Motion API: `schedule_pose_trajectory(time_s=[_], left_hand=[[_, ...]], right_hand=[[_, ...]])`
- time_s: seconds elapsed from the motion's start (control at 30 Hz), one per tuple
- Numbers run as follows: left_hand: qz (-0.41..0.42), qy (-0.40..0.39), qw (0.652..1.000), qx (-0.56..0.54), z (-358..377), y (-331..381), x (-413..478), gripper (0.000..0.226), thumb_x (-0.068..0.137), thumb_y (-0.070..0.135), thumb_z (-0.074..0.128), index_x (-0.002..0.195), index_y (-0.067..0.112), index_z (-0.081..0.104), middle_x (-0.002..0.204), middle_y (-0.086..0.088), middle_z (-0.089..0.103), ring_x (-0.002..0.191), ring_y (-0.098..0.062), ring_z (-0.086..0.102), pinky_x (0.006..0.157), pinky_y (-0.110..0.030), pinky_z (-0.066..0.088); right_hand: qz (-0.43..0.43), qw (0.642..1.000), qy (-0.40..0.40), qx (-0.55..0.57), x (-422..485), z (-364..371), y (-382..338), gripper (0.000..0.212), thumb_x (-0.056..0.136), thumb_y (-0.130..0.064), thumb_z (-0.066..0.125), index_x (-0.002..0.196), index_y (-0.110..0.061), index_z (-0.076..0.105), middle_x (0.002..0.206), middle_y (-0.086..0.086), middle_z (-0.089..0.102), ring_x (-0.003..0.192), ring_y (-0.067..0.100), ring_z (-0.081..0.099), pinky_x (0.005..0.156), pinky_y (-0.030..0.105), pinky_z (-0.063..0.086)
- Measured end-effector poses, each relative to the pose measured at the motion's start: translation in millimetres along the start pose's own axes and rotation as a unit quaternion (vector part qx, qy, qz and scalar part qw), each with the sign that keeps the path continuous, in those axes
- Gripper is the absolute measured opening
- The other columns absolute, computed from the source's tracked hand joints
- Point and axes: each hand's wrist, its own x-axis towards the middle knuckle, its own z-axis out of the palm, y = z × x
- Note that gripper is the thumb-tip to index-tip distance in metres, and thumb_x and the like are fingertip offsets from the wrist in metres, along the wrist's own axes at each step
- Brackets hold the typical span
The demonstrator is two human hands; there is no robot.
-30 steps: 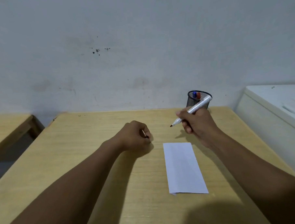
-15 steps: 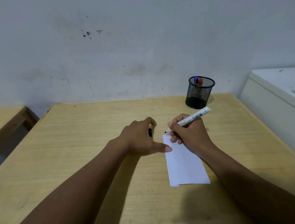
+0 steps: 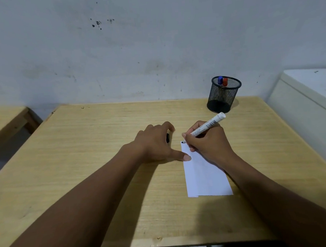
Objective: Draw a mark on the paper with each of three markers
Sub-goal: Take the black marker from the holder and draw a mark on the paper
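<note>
A folded white paper [image 3: 205, 175] lies on the wooden desk [image 3: 85, 154], right of centre. My right hand [image 3: 206, 142] grips a white-bodied marker [image 3: 207, 127], uncapped, with its black tip touching the paper's far left corner. My left hand [image 3: 157, 144] rests on the desk beside the paper; its thumb presses the paper's left edge, and a black marker cap [image 3: 167, 137] is tucked under its fingers. A black mesh pen cup [image 3: 223, 94] at the back right holds a blue marker [image 3: 220, 80] and a red marker [image 3: 225, 81].
A white appliance or cabinet [image 3: 307, 106] stands close to the desk's right side. A second wooden desk [image 3: 7, 119] is at the far left, with a gap between. A marked grey wall [image 3: 154, 39] rises right behind the desk.
My right hand came down from mid-air and set the marker tip on the paper's far corner. My left hand opened from a fist and its thumb now pins the paper's edge.
</note>
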Motion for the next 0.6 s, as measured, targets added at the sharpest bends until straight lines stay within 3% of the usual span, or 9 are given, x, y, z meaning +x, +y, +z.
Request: schedule_pose_trajectory(time_s=[0.17, 0.27, 0.37, 0.43, 0.53, 0.6], left_hand=[[-0.002, 0.004, 1.0, 0.002, 0, 1, -1, 0.105, 0.051, 0.083, 0.077, 0.138, 0.034, 0.043, 0.1, 0.014, 0.061, 0.108, -0.018, 0.052, 0.095, -0.042, 0.048], [-0.008, -0.002, 0.999, -0.033, -2, -1, 0, 0.094, 0.055, 0.079, 0.079, 0.132, 0.033, 0.048, 0.097, 0.013, 0.062, 0.102, -0.016, 0.059, 0.091, -0.039, 0.051], [-0.007, 0.003, 0.99, -0.14, -9, -12, 3, 0.04, 0.077, 0.046, 0.082, 0.108, 0.025, 0.067, 0.085, 0.01, 0.07, 0.082, -0.012, 0.067, 0.076, -0.028, 0.052], [0.01, 0.025, 0.982, -0.187, -20, -16, 6, 0.005, 0.088, 0.023, 0.075, 0.09, 0.019, 0.073, 0.079, 0.006, 0.072, 0.076, -0.012, 0.067, 0.072, -0.025, 0.051], [0.028, 0.064, 0.937, -0.342, -40, -8, 10, 0.004, 0.092, 0.013, 0.073, 0.09, 0.009, 0.073, 0.079, -0.006, 0.072, 0.073, -0.015, 0.066, 0.064, -0.02, 0.049], [0.032, 0.081, 0.902, -0.423, -53, 3, 16, 0.008, 0.09, 0.018, 0.076, 0.093, 0.011, 0.073, 0.084, -0.004, 0.076, 0.078, -0.017, 0.072, 0.072, -0.027, 0.05]], right_hand=[[0.02, 0.999, -0.02, 0.018, 1, -1, -1, 0.014, 0.084, -0.01, 0.079, 0.08, 0.0, 0.071, 0.064, 0.01, 0.072, 0.053, 0.018, 0.068, 0.057, 0.032, 0.061], [0.057, 0.994, 0.001, 0.092, 5, -4, -4, 0.016, 0.087, -0.016, 0.078, 0.081, -0.004, 0.071, 0.064, 0.012, 0.072, 0.052, 0.022, 0.065, 0.05, 0.032, 0.054], [0.112, 0.972, 0.052, 0.199, 13, -18, -15, 0.015, 0.09, -0.023, 0.076, 0.082, -0.011, 0.071, 0.06, 0.01, 0.065, 0.045, 0.017, 0.053, 0.044, 0.025, 0.037], [0.118, 0.965, 0.07, 0.225, 21, -31, -28, 0.01, 0.09, -0.02, 0.075, 0.085, -0.013, 0.07, 0.061, 0.007, 0.062, 0.044, 0.013, 0.049, 0.045, 0.024, 0.035], [0.112, 0.959, 0.016, 0.259, 37, -52, -55, 0.007, 0.094, -0.016, 0.069, 0.095, -0.009, 0.069, 0.068, 0.011, 0.066, 0.05, 0.014, 0.057, 0.048, 0.024, 0.04], [0.132, 0.947, -0.032, 0.29, 46, -65, -74, 0.014, 0.097, -0.015, 0.059, 0.101, -0.006, 0.069, 0.074, 0.014, 0.071, 0.056, 0.019, 0.066, 0.055, 0.028, 0.043]])
